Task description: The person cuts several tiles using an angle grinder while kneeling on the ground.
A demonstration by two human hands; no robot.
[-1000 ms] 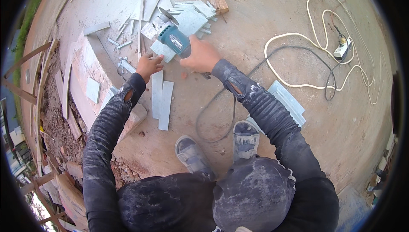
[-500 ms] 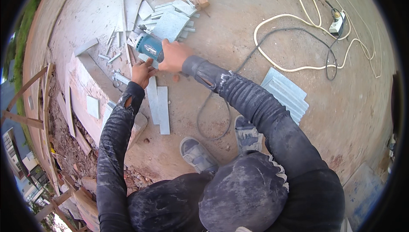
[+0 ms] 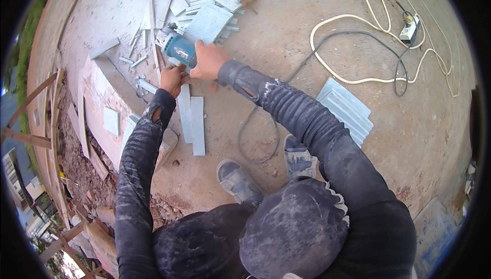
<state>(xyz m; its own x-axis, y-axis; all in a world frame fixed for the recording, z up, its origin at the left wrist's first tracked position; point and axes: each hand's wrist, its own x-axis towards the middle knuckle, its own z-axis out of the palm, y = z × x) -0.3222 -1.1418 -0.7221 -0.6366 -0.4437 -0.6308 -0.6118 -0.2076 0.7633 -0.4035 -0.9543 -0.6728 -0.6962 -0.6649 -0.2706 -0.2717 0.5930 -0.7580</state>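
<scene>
My right hand (image 3: pixel 210 60) is wrapped round the rear of a teal corded power cutter (image 3: pixel 179 49). The cutter's metal front points to the far left; its blade cannot be made out. Close below the cutter, my left hand (image 3: pixel 173 80) is closed, with fingers curled at a small grey tile piece (image 3: pixel 175 62) that is mostly covered by the hand and tool. Just beyond the cutter lies a pile of grey tiles (image 3: pixel 208 22). Two long tile strips (image 3: pixel 197 125) rest on the ground nearer to me, beside my left wrist.
A stack of grey tiles (image 3: pixel 343 106) sits on the right. Farther right, a pale cable (image 3: pixel 337 80) and a dark cord loop to a white socket block (image 3: pixel 409 29). A dusty stone block (image 3: pixel 97 92) and offcuts stand left. My sandalled feet (image 3: pixel 238 180) are below.
My left hand has shifted slightly right, closer to my right hand, and its fingers are more tucked under the cutter. The right hand keeps its grip on the cutter. The view has moved slightly.
</scene>
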